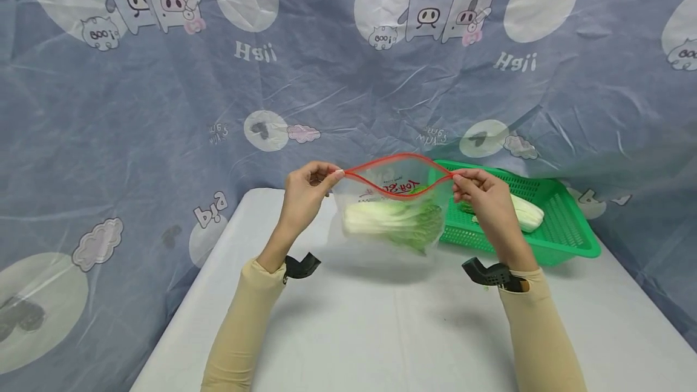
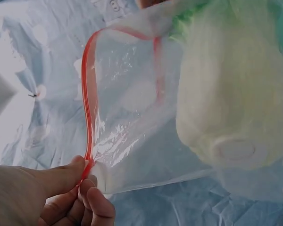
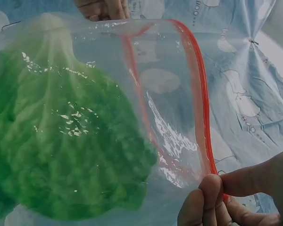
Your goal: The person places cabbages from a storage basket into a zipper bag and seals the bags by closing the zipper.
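Note:
Between both hands hangs a clear zip bag (image 1: pixel 394 253) with a red zip edge, its mouth spread apart. Inside it lies a head of napa cabbage (image 1: pixel 370 216), white base toward the left and green leaves toward the right. My left hand (image 1: pixel 305 192) pinches the left end of the red zip between thumb and fingers. At the other end, the right hand (image 1: pixel 487 195) pinches the zip the same way. Through the film, the left wrist view shows the cabbage's cut base (image 2: pixel 233 149); broad green leaves (image 3: pixel 70 141) fill much of the right wrist view.
A green plastic basket (image 1: pixel 566 216) stands at the right behind the right hand, with another pale cabbage (image 1: pixel 527 213) in it. Underneath is a white table (image 1: pixel 370 331). A blue-grey patterned curtain (image 1: pixel 327 77) closes off the back and sides.

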{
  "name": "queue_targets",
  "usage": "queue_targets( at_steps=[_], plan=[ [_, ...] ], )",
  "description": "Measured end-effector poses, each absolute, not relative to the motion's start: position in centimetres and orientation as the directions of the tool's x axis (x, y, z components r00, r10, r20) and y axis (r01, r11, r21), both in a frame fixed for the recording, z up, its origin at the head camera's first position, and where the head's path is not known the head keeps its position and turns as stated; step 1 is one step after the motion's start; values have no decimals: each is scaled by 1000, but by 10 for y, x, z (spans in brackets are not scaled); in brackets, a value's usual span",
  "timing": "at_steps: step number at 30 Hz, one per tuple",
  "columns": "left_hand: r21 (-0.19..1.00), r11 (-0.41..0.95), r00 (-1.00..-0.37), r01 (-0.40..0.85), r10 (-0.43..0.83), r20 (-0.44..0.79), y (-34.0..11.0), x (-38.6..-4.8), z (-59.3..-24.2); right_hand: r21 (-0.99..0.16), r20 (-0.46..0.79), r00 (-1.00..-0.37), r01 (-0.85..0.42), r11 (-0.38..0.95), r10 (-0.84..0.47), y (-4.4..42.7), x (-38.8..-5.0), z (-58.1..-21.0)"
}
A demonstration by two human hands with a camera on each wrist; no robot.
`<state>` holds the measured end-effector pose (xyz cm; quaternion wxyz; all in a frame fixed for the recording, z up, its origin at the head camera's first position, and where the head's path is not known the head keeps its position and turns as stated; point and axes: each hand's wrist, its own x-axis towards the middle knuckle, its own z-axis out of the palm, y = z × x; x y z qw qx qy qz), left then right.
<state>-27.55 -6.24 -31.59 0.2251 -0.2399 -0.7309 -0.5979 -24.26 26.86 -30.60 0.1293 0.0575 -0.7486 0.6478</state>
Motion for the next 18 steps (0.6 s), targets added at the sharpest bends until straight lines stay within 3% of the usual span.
queue_targets(
  at_steps=[8, 18],
  plan=[
    [784, 208, -811, 585, 136, 569, -56, -273, -318, -969, 203, -977, -190, 158, 69, 261, -248, -308],
    [791, 242, -825, 561, 92, 557, -56, -277, -319, -962, 238, -969, -225, 157, 68, 255, -255, -311]
  ],
)
